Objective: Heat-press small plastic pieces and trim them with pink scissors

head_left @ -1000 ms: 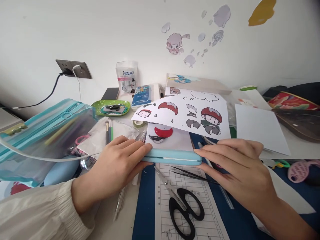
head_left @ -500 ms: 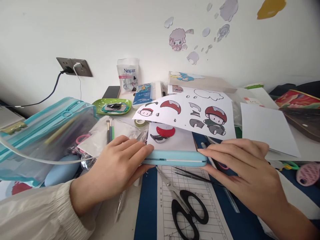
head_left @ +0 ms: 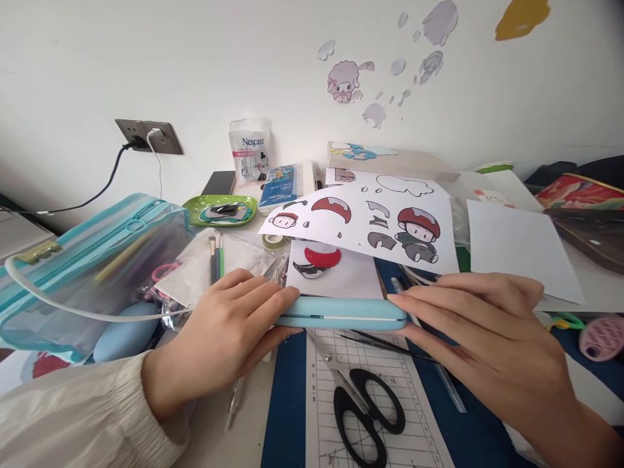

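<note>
With its long axis running crosswise just beyond the scissors (head_left: 361, 406), the slim light-blue case (head_left: 348, 309) is pinched at opposite ends by the narrowly parted thumbs and fingers of the left hand (head_left: 219, 335) and right hand (head_left: 497, 338), neither being nearer.

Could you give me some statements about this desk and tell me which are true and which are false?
1. The left hand and the right hand both hold the light blue object. True.
2. The scissors lie on the lined sheet. True.
3. The scissors' handles are pink. False: they are black.
4. The green dish is bare. False: flat pieces lie in it.
5. The Nexcare packet stands upright. True.
</note>
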{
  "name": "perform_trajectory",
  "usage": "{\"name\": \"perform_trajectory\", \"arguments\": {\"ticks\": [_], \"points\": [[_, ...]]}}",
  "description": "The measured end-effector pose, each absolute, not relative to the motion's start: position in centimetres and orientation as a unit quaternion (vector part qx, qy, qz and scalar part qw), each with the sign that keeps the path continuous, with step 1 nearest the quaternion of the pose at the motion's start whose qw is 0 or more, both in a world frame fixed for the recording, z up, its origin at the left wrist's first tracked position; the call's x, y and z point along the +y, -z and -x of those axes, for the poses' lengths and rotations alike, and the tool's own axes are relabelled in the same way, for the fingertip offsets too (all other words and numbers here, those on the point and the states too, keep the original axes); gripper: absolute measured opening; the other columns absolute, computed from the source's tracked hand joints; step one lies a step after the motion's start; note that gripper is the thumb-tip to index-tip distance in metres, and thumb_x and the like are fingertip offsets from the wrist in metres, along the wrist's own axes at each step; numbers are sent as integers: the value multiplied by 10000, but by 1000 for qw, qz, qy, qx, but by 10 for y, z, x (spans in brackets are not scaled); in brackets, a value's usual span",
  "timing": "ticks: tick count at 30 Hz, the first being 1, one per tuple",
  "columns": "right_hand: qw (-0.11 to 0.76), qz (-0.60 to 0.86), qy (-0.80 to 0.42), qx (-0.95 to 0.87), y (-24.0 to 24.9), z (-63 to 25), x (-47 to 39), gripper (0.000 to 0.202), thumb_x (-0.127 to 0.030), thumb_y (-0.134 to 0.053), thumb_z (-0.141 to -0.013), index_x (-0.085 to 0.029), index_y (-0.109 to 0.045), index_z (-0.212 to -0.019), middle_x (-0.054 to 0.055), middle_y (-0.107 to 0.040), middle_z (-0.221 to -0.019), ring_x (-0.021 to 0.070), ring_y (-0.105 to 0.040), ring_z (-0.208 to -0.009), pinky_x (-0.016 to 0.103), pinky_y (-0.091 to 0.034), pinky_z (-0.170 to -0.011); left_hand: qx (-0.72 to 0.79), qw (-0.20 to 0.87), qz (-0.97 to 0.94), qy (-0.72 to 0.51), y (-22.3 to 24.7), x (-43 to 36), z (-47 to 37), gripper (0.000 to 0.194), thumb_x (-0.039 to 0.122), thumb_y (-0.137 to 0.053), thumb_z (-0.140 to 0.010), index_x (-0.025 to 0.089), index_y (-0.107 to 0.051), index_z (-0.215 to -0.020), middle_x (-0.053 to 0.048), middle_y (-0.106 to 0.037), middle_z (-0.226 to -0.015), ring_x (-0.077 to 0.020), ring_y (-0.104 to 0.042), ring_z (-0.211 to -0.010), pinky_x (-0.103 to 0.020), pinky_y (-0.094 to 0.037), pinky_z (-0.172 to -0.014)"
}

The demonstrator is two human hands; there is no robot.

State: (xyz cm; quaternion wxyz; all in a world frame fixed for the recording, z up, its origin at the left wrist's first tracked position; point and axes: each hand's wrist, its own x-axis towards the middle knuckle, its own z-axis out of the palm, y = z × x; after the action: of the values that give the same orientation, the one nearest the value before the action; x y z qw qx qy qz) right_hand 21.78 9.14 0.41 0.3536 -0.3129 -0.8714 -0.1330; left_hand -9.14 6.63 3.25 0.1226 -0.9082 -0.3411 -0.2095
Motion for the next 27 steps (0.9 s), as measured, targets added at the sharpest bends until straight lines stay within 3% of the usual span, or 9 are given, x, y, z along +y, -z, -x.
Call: {"name": "perform_trajectory", "arguments": {"ticks": [3,5,9,11,14,17,20,23,27], "points": [[347,300,92,-884,-3,-222,93,503,-145,-264,-1055,-334,-496,-1459,25,-778,-932,205,-737,-846,397,-584,-754,-340,125,908,211,-33,65,91,233,296,-436,-1067,123,-581,-1127,-80,-753,-894,-223,-693,-732,-368,-472,-701],[349,290,89,-887,-4,-221,94,522,-125,-278,-1050,-336,-443,-1499,12,-781,-935,196,-734,-827,384,-577,-740,-344,127,906,212,-33,65,92,229,307,-446,-1063,132,-583,-1121,-69,-745,-869,-226,-692,-727,-366,-482,-692],[357,299,165,-869,-9,-215,92,443,-185,-633,-965,-282,-556,-1391,37,-765,-1004,252,-675,-901,437,-480,-777,-378,125,895,200,-32,65,96,275,365,-438,-1063,151,-552,-1194,-93,-756,-990,-235,-710,-733,-347,-488,-619],[351,302,201,-863,-10,-212,91,389,-237,-708,-928,-239,-598,-1301,67,-741,-998,270,-638,-897,449,-427,-777,-396,113,891,191,-31,66,98,297,398,-418,-1066,166,-535,-1209,-95,-755,-1025,-228,-706,-688,-330,-458,-549],[343,297,191,-870,-10,-210,92,328,-284,-637,-980,-206,-573,-1292,95,-696,-1033,258,-631,-912,431,-410,-788,-417,80,887,184,-29,67,101,303,443,-421,-1060,177,-548,-1136,-45,-732,-864,-212,-665,-590,-313,-424,-505],[356,313,134,-870,-13,-213,93,453,-435,-585,-1002,-167,-521,-1362,124,-640,-1085,250,-640,-959,400,-465,-846,-447,27,874,186,-28,69,103,345,498,-459,-1038,179,-562,-1116,17,-659,-695,-181,-586,-483,-291,-384,-468],[369,350,35,-860,-16,-222,93,333,-501,-551,-1004,-221,-585,-1181,61,-622,-955,182,-617,-777,318,-508,-709,-473,-44,859,190,-30,70,104,341,519,-526,-1006,208,-574,-1137,55,-636,-653,-147,-541,-438,-261,-368,-443],[286,378,-50,-879,-11,-232,93,184,-426,-566,-1000,-275,-569,-894,-16,-594,-779,136,-540,-603,271,-463,-536,-494,-109,842,187,-35,70,104,394,546,-582,-969,225,-566,-1197,53,-676,-710,-137,-547,-459,-249,-397,-457],[189,388,-104,-896,3,-236,93,183,-382,-708,-894,-285,-563,-839,-46,-603,-758,142,-560,-609,265,-480,-521,-514,-160,821,192,-44,69,104,466,611,-567,-948,210,-595,-1184,-8,-732,-899,-170,-626,-629,-268,-457,-562]]}}
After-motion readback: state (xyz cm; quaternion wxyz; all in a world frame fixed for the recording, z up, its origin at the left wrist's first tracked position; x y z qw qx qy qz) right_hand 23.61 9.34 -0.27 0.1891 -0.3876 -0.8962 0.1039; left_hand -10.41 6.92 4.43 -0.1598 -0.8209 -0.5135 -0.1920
